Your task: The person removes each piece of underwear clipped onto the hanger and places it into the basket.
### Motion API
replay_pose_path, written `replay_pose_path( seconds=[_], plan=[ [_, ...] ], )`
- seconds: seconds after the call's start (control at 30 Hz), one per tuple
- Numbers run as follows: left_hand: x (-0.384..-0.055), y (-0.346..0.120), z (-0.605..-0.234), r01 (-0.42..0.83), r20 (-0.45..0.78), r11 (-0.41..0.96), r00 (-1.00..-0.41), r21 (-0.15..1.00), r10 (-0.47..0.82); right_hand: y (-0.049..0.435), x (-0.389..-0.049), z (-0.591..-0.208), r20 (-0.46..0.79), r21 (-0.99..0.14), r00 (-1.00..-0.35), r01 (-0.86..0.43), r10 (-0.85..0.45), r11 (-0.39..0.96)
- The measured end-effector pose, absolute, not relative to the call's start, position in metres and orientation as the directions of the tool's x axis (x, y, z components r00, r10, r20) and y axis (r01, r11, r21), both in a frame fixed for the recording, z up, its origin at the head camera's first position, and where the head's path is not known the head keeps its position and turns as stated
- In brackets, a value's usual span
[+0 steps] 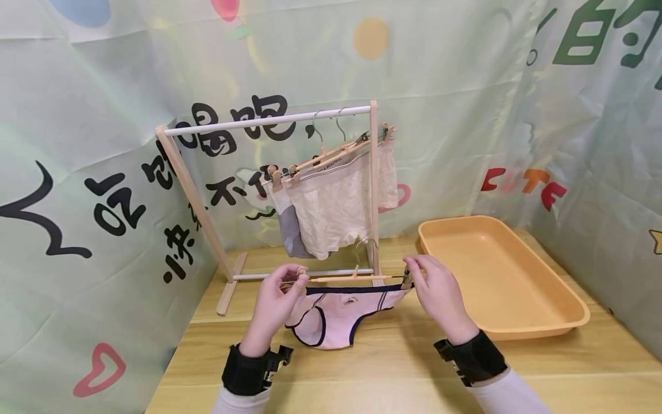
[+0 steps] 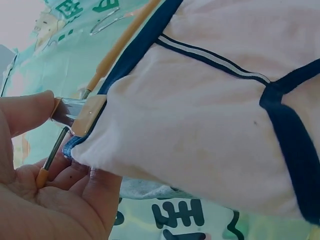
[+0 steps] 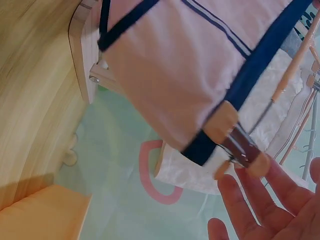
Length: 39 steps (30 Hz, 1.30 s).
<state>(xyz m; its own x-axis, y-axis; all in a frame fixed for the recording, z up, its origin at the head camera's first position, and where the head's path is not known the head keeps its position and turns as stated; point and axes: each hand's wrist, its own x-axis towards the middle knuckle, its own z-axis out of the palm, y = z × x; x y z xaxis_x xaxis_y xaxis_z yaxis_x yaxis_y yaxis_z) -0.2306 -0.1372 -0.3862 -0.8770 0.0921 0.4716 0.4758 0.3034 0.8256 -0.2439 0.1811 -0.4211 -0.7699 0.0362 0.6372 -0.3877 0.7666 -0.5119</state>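
Pink briefs with navy trim point(image 1: 338, 316) hang by their waistband from a peach clip hanger point(image 1: 341, 279), in front of a small rack. My left hand point(image 1: 276, 299) pinches the hanger's left clip point(image 2: 90, 116), thumb on its handle and fingers behind. That clip bites the waistband's left corner. At the other end my right hand point(image 1: 437, 296) has its fingertips against the right clip point(image 3: 235, 137), which grips the waistband's right corner. In the right wrist view those fingers point(image 3: 257, 202) look loosely extended, and the thumb is mostly out of frame.
Behind stands a wooden rack point(image 1: 193, 198) with a white top rail point(image 1: 233, 124). White underwear point(image 1: 336, 201) and a grey-and-white garment point(image 1: 292, 227) hang there on clip hangers. An orange-yellow tray point(image 1: 496, 276) stands on the wooden table point(image 1: 383, 374) at right. Printed cloth point(image 1: 103, 115) surrounds the table.
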Motion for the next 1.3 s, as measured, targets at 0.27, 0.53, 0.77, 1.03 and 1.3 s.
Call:
replay_pose_path(
  seconds=[0.27, 0.53, 0.77, 1.03, 1.3],
  plan=[
    [-0.233, -0.141, -0.386, 0.441, 0.432, 0.21, -0.898, 0.873, 0.089, 0.183, -0.243, -0.418, 0.605, -0.563, -0.793, -0.357, 0.077, 0.746],
    [-0.234, -0.144, -0.384, 0.417, 0.408, 0.182, -0.909, 0.891, 0.083, 0.185, -0.239, -0.411, 0.601, -0.59, -0.795, -0.379, 0.074, 0.713],
    [-0.235, -0.147, -0.383, 0.404, 0.396, 0.12, -0.914, 0.907, 0.084, 0.187, -0.239, -0.407, 0.636, -0.591, -0.77, -0.44, 0.055, 0.676],
    [-0.233, -0.15, -0.38, 0.404, 0.397, 0.089, -0.914, 0.91, 0.082, 0.188, -0.237, -0.402, 0.648, -0.639, -0.76, -0.513, 0.042, 0.573],
    [-0.235, -0.156, -0.38, 0.4, 0.393, 0.078, -0.915, 0.913, 0.094, 0.189, -0.232, -0.393, 0.589, -0.744, -0.808, -0.53, 0.024, 0.407]
  ],
)
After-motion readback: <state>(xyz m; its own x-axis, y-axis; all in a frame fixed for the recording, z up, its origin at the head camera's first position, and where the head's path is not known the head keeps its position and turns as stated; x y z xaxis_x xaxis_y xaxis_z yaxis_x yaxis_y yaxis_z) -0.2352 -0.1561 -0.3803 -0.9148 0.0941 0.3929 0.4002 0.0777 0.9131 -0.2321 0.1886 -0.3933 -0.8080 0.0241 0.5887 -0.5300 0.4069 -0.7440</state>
